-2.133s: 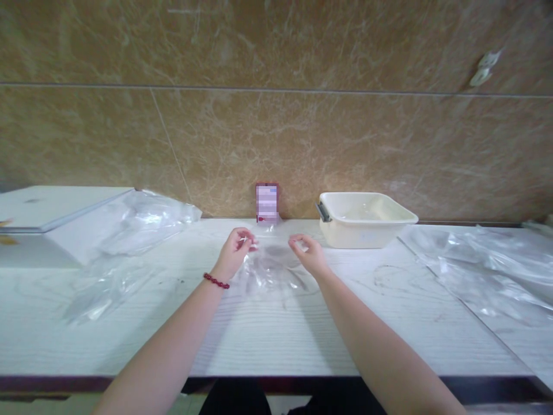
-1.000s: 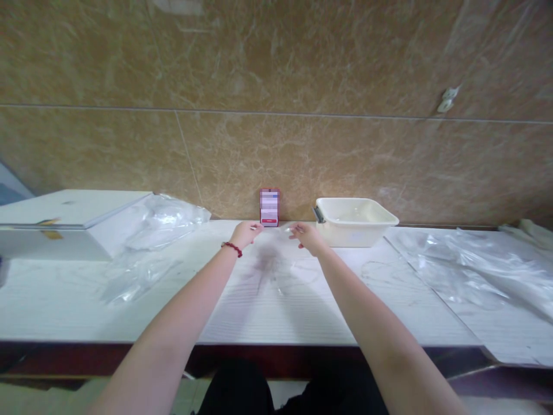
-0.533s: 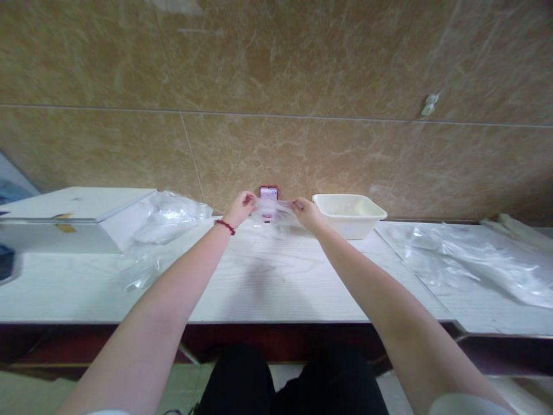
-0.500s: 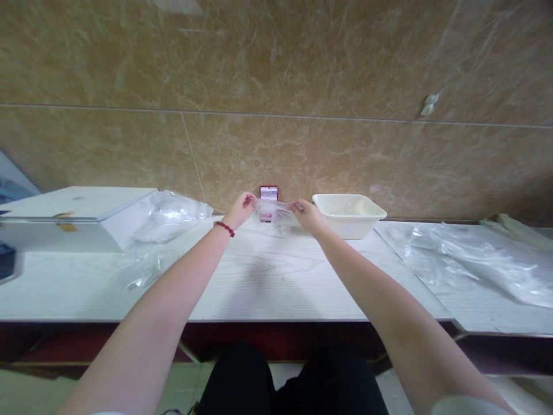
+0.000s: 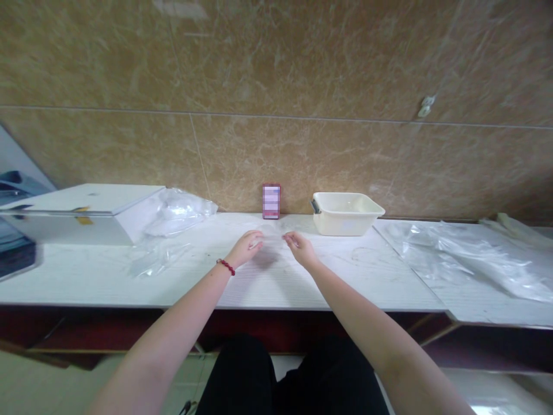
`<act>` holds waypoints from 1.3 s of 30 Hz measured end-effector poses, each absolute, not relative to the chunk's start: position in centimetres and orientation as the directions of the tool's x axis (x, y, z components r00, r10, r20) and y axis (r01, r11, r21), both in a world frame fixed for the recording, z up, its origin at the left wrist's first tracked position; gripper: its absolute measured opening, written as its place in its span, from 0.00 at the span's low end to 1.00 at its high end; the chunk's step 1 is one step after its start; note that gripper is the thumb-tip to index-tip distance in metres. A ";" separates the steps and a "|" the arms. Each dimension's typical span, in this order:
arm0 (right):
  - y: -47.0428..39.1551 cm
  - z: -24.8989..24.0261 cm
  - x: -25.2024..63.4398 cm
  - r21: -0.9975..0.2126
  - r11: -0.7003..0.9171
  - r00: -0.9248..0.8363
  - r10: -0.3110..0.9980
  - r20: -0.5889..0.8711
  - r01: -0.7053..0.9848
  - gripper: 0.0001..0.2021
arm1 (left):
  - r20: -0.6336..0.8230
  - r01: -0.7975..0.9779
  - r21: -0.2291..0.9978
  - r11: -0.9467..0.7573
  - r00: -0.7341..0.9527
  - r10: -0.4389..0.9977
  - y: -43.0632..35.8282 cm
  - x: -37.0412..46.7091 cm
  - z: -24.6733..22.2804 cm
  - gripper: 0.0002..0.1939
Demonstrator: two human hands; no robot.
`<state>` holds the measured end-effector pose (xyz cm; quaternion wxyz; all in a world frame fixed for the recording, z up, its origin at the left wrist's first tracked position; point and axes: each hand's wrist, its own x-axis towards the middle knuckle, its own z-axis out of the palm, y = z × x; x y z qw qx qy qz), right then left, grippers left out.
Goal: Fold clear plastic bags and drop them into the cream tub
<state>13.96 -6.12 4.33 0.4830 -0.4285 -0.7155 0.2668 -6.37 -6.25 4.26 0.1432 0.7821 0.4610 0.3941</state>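
A small clear plastic bag (image 5: 272, 235) is stretched between my two hands, low over the white table; its outline is faint. My left hand (image 5: 248, 246), with a red beaded bracelet at the wrist, is closed on the bag's left side. On the other side my right hand (image 5: 299, 248) pinches the bag between thumb and fingers. Just beyond the hands, a phone (image 5: 271, 202) with a red edge leans upright against the wall. Whether anything lies inside the bag, I cannot tell.
A cream plastic tub (image 5: 349, 222) with a grey handle stands to the right. At left are a white box (image 5: 86, 225) and crumpled clear plastic bags (image 5: 179, 208). More clear plastic (image 5: 466, 253) lies on the right-hand table. The table's front edge (image 5: 276, 309) runs below my forearms.
Both hands have come down and nearer to me, away from the phone, bringing the clear bag along. The phone is now unobstructed. The view has shifted slightly.
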 end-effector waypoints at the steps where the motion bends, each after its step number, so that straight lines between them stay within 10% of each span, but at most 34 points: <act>1: -6.1 4.0 13.7 -0.827 0.474 -0.145 0.880 0.452 0.302 0.13 | 0.482 0.603 0.590 -0.537 0.270 0.833 -6.4 -6.0 4.1 0.11; 9: -4.3 2.7 12.7 -0.944 0.325 0.039 0.946 0.323 -0.063 0.15 | 0.421 0.571 0.655 -0.494 0.267 0.867 -7.1 -4.9 4.7 0.11; 25: -3.2 3.2 16.5 -0.701 0.537 -0.236 0.841 0.486 0.470 0.14 | 0.343 0.685 0.555 -0.472 0.329 0.880 -7.7 -5.7 5.8 0.16; 39: -0.4 9.2 14.6 -0.831 0.482 -0.196 0.876 0.442 0.278 0.13 | 0.336 0.680 0.590 -0.435 0.283 0.898 -4.4 -6.0 9.8 0.21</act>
